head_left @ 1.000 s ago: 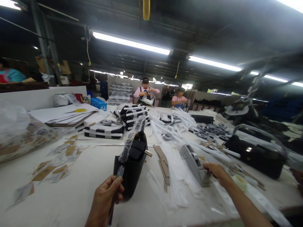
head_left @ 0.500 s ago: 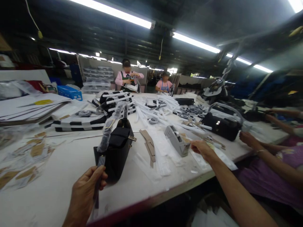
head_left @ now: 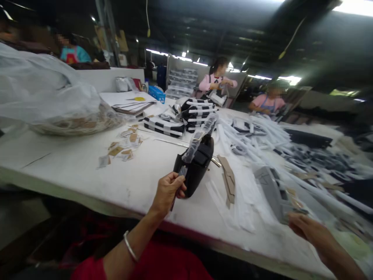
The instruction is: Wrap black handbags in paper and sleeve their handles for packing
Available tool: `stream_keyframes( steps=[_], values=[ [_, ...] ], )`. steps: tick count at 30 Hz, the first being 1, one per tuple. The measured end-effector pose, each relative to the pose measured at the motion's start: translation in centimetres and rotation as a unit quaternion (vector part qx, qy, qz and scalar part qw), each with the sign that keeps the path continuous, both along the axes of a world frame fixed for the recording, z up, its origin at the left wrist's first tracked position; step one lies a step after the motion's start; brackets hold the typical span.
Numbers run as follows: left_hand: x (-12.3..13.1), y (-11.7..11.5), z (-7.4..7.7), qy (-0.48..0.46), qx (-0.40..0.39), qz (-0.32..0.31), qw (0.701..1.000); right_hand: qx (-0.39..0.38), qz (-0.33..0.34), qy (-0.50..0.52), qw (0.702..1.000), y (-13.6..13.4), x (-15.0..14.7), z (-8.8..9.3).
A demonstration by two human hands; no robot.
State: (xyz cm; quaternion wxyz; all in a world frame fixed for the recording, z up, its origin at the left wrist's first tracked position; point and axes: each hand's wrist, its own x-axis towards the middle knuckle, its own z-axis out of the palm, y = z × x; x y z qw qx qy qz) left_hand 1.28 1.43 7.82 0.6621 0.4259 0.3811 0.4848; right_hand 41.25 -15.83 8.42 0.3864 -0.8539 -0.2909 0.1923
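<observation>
A black handbag point(head_left: 193, 171) stands on the table in front of me, its handle point(head_left: 201, 136) wrapped in clear plastic. My left hand point(head_left: 170, 190) is closed around a narrow strap at the near end of the bag, thumb on top. Further right, my right hand point(head_left: 305, 225) is at the front end of a grey tape dispenser point(head_left: 269, 194). Its fingers are pinched together on the tape there, though the clear tape itself is blurred. Brown card pieces point(head_left: 229, 177) lie between bag and dispenser.
White foam strips point(head_left: 244, 198) lie beside the dispenser. Behind the bag are black-and-white wrapped bundles point(head_left: 201, 111). Small tags point(head_left: 125, 144) are scattered left, near a large plastic bag point(head_left: 58, 97). Yellow scissors point(head_left: 139, 98) rest on white sheets. Co-workers point(head_left: 217, 79) stand across the table.
The view has swung left, bringing the large plastic bag into sight. My left hand still grips the strap, and my right hand stays at the dispenser's front end.
</observation>
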Motion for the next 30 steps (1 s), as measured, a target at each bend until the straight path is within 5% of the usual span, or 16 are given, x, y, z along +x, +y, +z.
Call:
stream_keyframes(
  steps=[6, 11, 17, 21, 27, 30],
  values=[
    [-0.1, -0.2, -0.4, 0.008, 0.017, -0.005, 1.000, 0.072, 0.275, 0.092, 0.954, 6.8, -16.4, 5.9],
    [-0.6, -0.4, -0.1, 0.044, 0.041, -0.001, 0.998, 0.123, 0.359, 0.110, 0.919, 11.8, -26.5, 8.1],
    [-0.9, -0.5, -0.1, 0.074, 0.078, 0.011, 0.994, 0.089, 0.316, 0.032, 0.944, 14.8, -27.9, 4.8],
    [-1.0, -0.3, -0.7, 0.056, 0.075, -0.006, 0.996, 0.081, 0.299, 0.102, 0.945, 15.7, -27.0, 3.9],
    [-1.2, 0.0, -0.8, -0.124, -0.072, -0.101, 0.984, 0.064, 0.349, 0.203, 0.912, 15.7, -26.3, 4.9],
    [-1.4, 0.1, -0.9, -0.161, -0.130, -0.131, 0.969, 0.065, 0.342, 0.166, 0.923, 15.5, -26.4, 4.6]
  ],
)
